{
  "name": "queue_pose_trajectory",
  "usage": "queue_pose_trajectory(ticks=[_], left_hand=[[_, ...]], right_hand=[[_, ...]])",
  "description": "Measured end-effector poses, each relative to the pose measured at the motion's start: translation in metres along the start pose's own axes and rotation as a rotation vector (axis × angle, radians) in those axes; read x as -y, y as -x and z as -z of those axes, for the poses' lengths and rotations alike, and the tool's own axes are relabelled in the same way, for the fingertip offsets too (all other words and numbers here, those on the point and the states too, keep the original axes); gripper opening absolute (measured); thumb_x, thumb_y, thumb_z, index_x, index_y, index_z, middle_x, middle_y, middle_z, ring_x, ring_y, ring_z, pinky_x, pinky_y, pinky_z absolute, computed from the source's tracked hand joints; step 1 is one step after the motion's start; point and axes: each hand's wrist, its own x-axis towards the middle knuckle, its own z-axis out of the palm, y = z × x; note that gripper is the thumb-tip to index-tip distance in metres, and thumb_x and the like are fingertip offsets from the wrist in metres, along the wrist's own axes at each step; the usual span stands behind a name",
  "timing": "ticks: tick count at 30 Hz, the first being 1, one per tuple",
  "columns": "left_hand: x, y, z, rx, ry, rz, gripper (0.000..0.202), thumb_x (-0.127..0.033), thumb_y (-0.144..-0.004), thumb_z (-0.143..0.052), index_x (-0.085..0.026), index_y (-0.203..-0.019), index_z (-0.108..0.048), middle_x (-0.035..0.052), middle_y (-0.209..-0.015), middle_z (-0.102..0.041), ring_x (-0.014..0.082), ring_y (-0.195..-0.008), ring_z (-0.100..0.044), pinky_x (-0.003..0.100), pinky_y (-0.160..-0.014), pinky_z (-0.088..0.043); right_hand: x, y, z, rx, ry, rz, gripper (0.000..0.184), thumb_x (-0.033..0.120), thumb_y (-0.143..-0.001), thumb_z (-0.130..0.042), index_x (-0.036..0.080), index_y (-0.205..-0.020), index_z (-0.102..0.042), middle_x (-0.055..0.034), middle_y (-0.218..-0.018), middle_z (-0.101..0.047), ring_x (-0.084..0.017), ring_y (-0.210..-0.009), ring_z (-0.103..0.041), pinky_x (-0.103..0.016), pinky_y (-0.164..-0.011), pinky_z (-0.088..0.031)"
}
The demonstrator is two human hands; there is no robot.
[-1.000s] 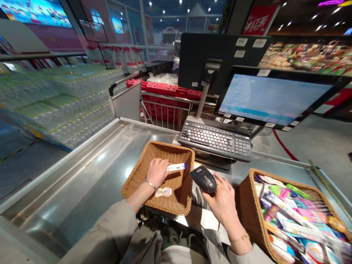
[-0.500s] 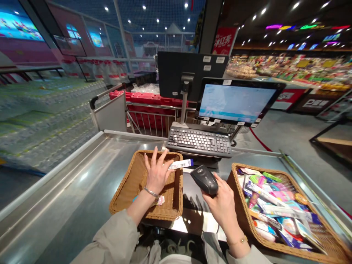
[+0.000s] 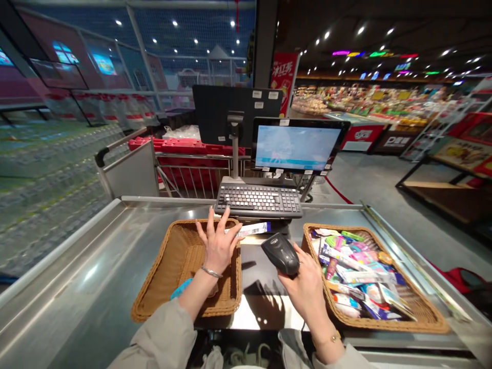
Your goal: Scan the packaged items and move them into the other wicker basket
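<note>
My left hand (image 3: 218, 248) is over the right part of a wicker basket (image 3: 154, 266), its upper fingers spread. Between its thumb and fingers sits a slim white and blue packet (image 3: 253, 229) with a barcode, which sticks out to the right past the basket's rim. In my right hand (image 3: 305, 287) is a black barcode scanner (image 3: 280, 253), its head pointed up and left, just below the packet and apart from it. A bright blue item (image 3: 181, 288) lies in the left basket, partly behind my forearm.
To the right, a second wicker basket (image 3: 384, 325) holds several small packaged goods (image 3: 357, 264). Behind the metal counter (image 3: 96, 271) edge are a keyboard (image 3: 259, 199), a lit screen (image 3: 298, 146) and a shopping cart (image 3: 184, 174). Stacked bottles (image 3: 57, 174) stand at left.
The view has turned right, so baskets, keyboard and screen appear further left. Both hands have shifted slightly right over the counter, still holding the packet and the scanner.
</note>
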Motion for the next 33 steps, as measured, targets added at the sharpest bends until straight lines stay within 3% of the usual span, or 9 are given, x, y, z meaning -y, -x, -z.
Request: queue_pose_trajectory(ticks=[3, 9, 19, 33], left_hand=[[-0.005, -0.001, -0.001, 0.017, 0.006, 0.002, 0.034, -0.045, -0.090, -0.054, -0.040, -0.122, -0.063, -0.0025, -0.157, -0.029, 0.0406, -0.147, 0.005, 0.075, -0.108, 0.009], [-0.012, -0.002, -0.005, -0.062, -0.003, -0.007, 0.033, -0.047, -0.088, -0.055, -0.041, -0.119, -0.064, -0.0043, -0.157, -0.031, 0.0388, -0.148, 0.002, 0.072, -0.110, 0.007], [-0.020, -0.002, -0.008, -0.354, 0.120, -0.089, 0.027, -0.040, -0.080, -0.070, -0.038, -0.107, -0.071, 0.0026, -0.147, -0.048, 0.0362, -0.147, -0.012, 0.068, -0.112, 0.007], [-0.025, -0.001, -0.003, -0.358, 0.092, -0.082, 0.027, -0.040, -0.080, -0.070, -0.039, -0.107, -0.071, 0.0017, -0.147, -0.048, 0.0361, -0.147, -0.014, 0.067, -0.113, 0.008]], right_hand=[[-0.002, 0.002, 0.003, -0.001, 0.013, -0.001, 0.026, 0.026, -0.072, -0.058, 0.019, -0.097, -0.065, -0.0104, -0.113, -0.069, -0.027, -0.124, -0.054, -0.046, -0.106, -0.038], [-0.005, 0.006, 0.009, 0.024, 0.053, -0.034, 0.031, 0.025, -0.072, -0.058, 0.018, -0.101, -0.066, -0.0121, -0.121, -0.066, -0.027, -0.127, -0.051, -0.048, -0.109, -0.034], [-0.005, 0.005, 0.011, 0.001, 0.042, -0.035, 0.023, 0.026, -0.072, -0.059, 0.020, -0.092, -0.067, -0.0111, -0.116, -0.068, -0.028, -0.126, -0.053, -0.049, -0.108, -0.034], [-0.003, 0.005, 0.014, 0.027, 0.025, -0.018, 0.020, 0.026, -0.072, -0.060, 0.021, -0.089, -0.068, -0.0092, -0.112, -0.070, -0.028, -0.125, -0.053, -0.050, -0.109, -0.031]])
